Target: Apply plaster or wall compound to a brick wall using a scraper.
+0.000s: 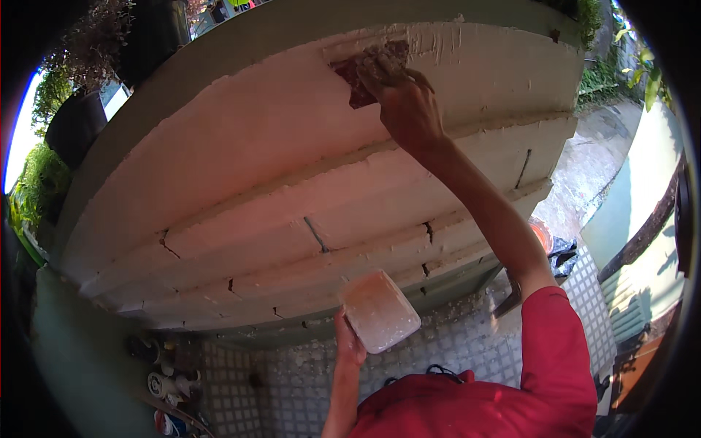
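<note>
High on the pale wall [241, 124], my right hand [409, 109] grips a dark reddish flat spreader [355, 77] smeared with plaster. The tool lies against the upper band of the wall, where wet ridges and streaks show beside it. My left hand [350, 342], low and in front of my body, holds a pale tub [381, 314] with rounded corners by its left side. Most of the left fingers are hidden by the tub. Raised ledges run along the wall below the spreader, with several dark cracks and slots in them.
Potted plants in a black pot [77, 130] stand atop the wall at left. Paint tubs [162, 387] and other items lie at lower left on the tiled floor [299, 387]. An orange bucket [542, 233] and black plastic [562, 255] sit at right.
</note>
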